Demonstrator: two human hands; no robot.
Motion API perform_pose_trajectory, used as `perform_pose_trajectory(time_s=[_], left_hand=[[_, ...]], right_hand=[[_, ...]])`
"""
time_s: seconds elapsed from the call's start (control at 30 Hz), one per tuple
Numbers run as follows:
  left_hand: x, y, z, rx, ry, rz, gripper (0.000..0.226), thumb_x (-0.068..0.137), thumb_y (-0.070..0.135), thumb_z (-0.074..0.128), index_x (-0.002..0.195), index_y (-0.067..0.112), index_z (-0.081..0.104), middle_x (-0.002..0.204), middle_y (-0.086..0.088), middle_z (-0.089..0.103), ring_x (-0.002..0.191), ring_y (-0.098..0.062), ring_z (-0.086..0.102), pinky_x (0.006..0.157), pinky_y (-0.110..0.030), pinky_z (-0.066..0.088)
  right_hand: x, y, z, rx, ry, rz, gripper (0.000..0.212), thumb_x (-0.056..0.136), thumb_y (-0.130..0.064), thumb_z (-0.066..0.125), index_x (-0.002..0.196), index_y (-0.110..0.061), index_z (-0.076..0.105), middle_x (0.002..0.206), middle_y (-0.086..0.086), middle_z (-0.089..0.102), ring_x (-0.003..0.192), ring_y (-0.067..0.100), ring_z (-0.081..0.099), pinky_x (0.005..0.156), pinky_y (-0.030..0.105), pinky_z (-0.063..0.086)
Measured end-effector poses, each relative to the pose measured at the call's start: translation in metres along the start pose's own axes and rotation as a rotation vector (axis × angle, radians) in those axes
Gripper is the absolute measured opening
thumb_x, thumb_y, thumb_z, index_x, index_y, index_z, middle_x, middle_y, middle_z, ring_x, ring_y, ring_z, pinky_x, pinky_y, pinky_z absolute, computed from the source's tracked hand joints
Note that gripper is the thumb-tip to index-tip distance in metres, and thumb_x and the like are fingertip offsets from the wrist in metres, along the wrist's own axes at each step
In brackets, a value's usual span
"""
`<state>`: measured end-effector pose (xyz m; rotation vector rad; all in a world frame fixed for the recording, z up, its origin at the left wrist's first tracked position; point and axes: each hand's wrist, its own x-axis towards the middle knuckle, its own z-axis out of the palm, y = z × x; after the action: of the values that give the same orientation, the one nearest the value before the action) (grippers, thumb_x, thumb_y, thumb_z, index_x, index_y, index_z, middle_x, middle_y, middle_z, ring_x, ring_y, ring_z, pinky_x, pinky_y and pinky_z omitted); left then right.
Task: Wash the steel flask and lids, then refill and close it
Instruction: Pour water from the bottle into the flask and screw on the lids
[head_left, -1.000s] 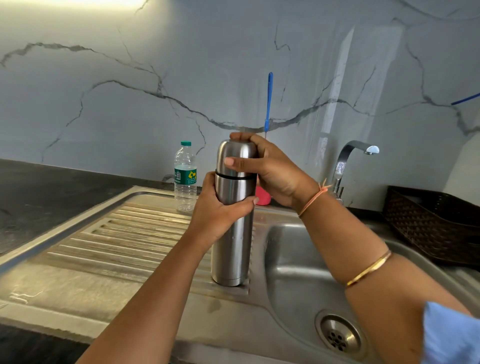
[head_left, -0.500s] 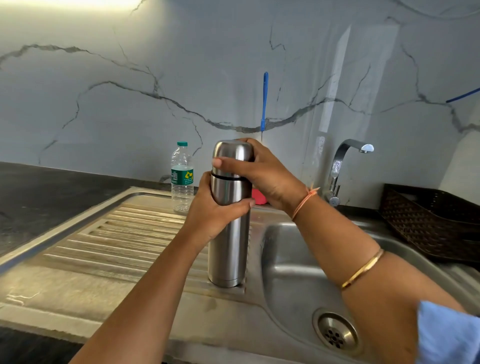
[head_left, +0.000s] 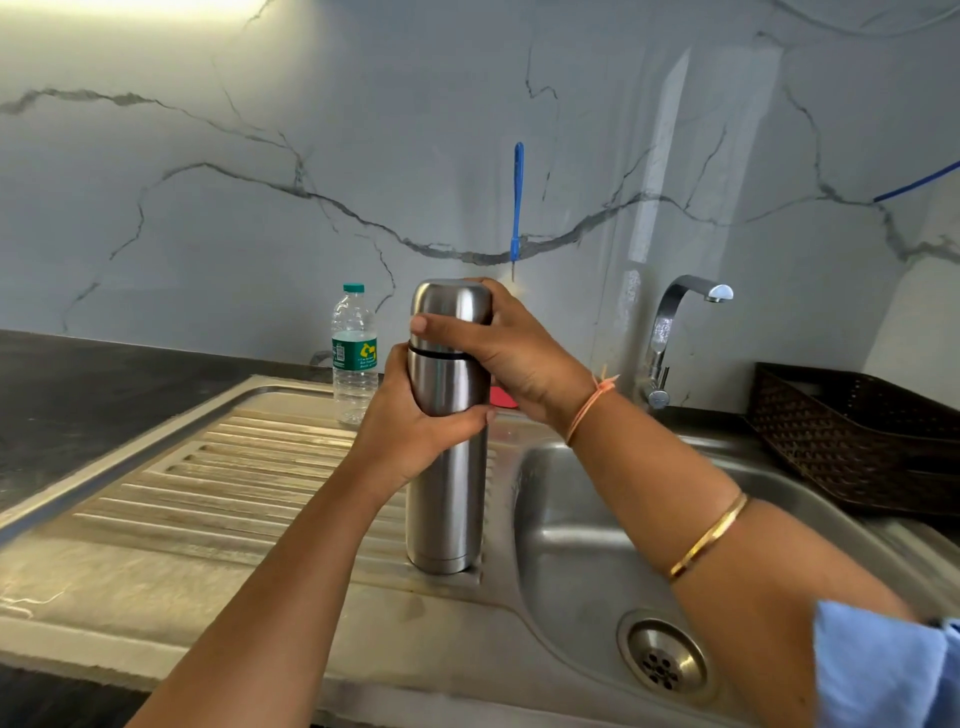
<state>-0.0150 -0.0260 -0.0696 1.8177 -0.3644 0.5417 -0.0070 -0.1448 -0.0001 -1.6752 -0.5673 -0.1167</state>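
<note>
- The steel flask (head_left: 447, 493) is a smooth brushed-metal cylinder with a dull sheen. It stands upright on the ribbed steel drainboard (head_left: 234, 493), just beside the sink basin (head_left: 571, 545).
- Its long axis is vertical, cap end up.
- The domed lid (head_left: 451, 306) sits on top, with a black band at the seam below it.
- My left hand (head_left: 410, 431) wraps the upper body under the band, fingers curled round it.
- My right hand (head_left: 514, 353) grips the lid from the right, thumb across its front.
- Behind are a clear plastic water bottle (head_left: 354, 353), a curved metal tap (head_left: 675, 322) and a dark woven basket (head_left: 857, 441).
</note>
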Motion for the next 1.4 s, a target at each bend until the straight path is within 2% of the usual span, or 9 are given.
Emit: perform_pose_trajectory(time_s=[0.23, 0.37, 0.63, 0.8, 0.87, 0.97, 1.07, 1.2, 1.4], left_hand=[[-0.001, -0.001, 0.005, 0.017, 0.065, 0.034, 0.068, 0.064, 0.017, 0.085, 0.114, 0.027, 0.039, 0.093, 0.015, 0.058, 0.079, 0.007, 0.059, 0.06, -0.006, 0.045], [-0.001, -0.002, 0.005, 0.023, 0.057, 0.039, 0.073, 0.063, 0.015, 0.086, 0.113, 0.028, 0.036, 0.091, 0.019, 0.055, 0.073, 0.018, 0.056, 0.058, -0.004, 0.044], [0.0, 0.0, -0.006, 0.01, -0.102, -0.043, 0.082, 0.069, 0.024, 0.083, 0.122, 0.029, 0.021, 0.097, 0.02, 0.053, 0.078, 0.01, 0.056, 0.063, -0.007, 0.042], [-0.005, -0.011, -0.016, 0.045, -0.267, -0.163, 0.092, 0.061, 0.032, 0.087, 0.12, 0.036, 0.016, 0.111, 0.013, 0.054, 0.105, -0.01, 0.057, 0.087, -0.026, 0.047], [-0.004, -0.015, -0.017, 0.065, -0.301, -0.189, 0.095, 0.06, 0.033, 0.088, 0.12, 0.041, 0.015, 0.112, 0.016, 0.054, 0.105, -0.007, 0.057, 0.09, -0.027, 0.048], [0.002, -0.016, -0.02, 0.111, -0.324, -0.195, 0.092, 0.057, 0.036, 0.089, 0.126, 0.032, 0.028, 0.112, 0.017, 0.057, 0.103, -0.001, 0.057, 0.083, -0.021, 0.048], [0.014, -0.012, -0.022, 0.155, -0.361, -0.196, 0.096, 0.054, 0.037, 0.09, 0.133, 0.029, 0.036, 0.116, 0.014, 0.059, 0.107, -0.004, 0.059, 0.088, -0.029, 0.052], [0.038, -0.002, -0.023, 0.186, -0.415, -0.225, 0.093, 0.047, 0.041, 0.092, 0.128, 0.033, 0.046, 0.111, 0.012, 0.065, 0.102, -0.008, 0.064, 0.078, -0.034, 0.059], [0.064, 0.017, -0.027, 0.222, -0.427, -0.263, 0.098, 0.049, 0.031, 0.092, 0.133, 0.033, 0.043, 0.112, 0.022, 0.061, 0.104, 0.002, 0.057, 0.091, -0.025, 0.048]], right_hand=[[-0.007, 0.004, 0.021, -0.03, 0.263, -0.117, 0.054, 0.072, -0.031, 0.081, 0.111, -0.018, 0.045, 0.1, 0.0, 0.06, 0.091, 0.016, 0.063, 0.08, 0.031, 0.057], [-0.008, 0.006, 0.026, -0.139, 0.358, -0.166, 0.056, 0.072, -0.039, 0.079, 0.11, -0.023, 0.041, 0.09, -0.014, 0.054, 0.087, 0.011, 0.06, 0.078, 0.028, 0.056], [-0.01, -0.002, 0.019, -0.147, 0.223, -0.131, 0.057, 0.076, -0.036, 0.076, 0.114, -0.02, 0.038, 0.101, -0.003, 0.056, 0.088, 0.01, 0.06, 0.069, 0.015, 0.053], [-0.017, 0.003, 0.009, -0.177, 0.097, -0.028, 0.069, 0.076, -0.037, 0.076, 0.129, -0.019, 0.035, 0.118, 0.0, 0.056, 0.102, 0.014, 0.058, 0.08, 0.023, 0.053], [-0.018, 0.013, 0.008, -0.189, 0.075, -0.029, 0.073, 0.073, -0.031, 0.08, 0.128, -0.019, 0.035, 0.117, 0.0, 0.057, 0.105, 0.015, 0.059, 0.088, 0.031, 0.054], [-0.014, 0.02, 0.004, -0.272, 0.058, -0.054, 0.075, 0.069, -0.03, 0.083, 0.126, -0.019, 0.035, 0.114, -0.002, 0.058, 0.102, 0.014, 0.06, 0.086, 0.03, 0.054], [-0.005, 0.019, -0.002, -0.364, 0.068, -0.078, 0.073, 0.069, -0.034, 0.082, 0.123, -0.019, 0.036, 0.107, -0.005, 0.057, 0.096, 0.012, 0.061, 0.079, 0.026, 0.055], [0.01, 0.019, -0.011, -0.434, 0.117, -0.069, 0.071, 0.067, -0.041, 0.082, 0.118, -0.021, 0.037, 0.103, -0.006, 0.059, 0.091, 0.012, 0.062, 0.079, 0.031, 0.056], [0.027, -0.001, -0.019, -0.556, 0.143, 0.002, 0.074, 0.064, -0.051, 0.081, 0.117, -0.019, 0.041, 0.103, -0.007, 0.061, 0.088, 0.01, 0.061, 0.074, 0.023, 0.052]])
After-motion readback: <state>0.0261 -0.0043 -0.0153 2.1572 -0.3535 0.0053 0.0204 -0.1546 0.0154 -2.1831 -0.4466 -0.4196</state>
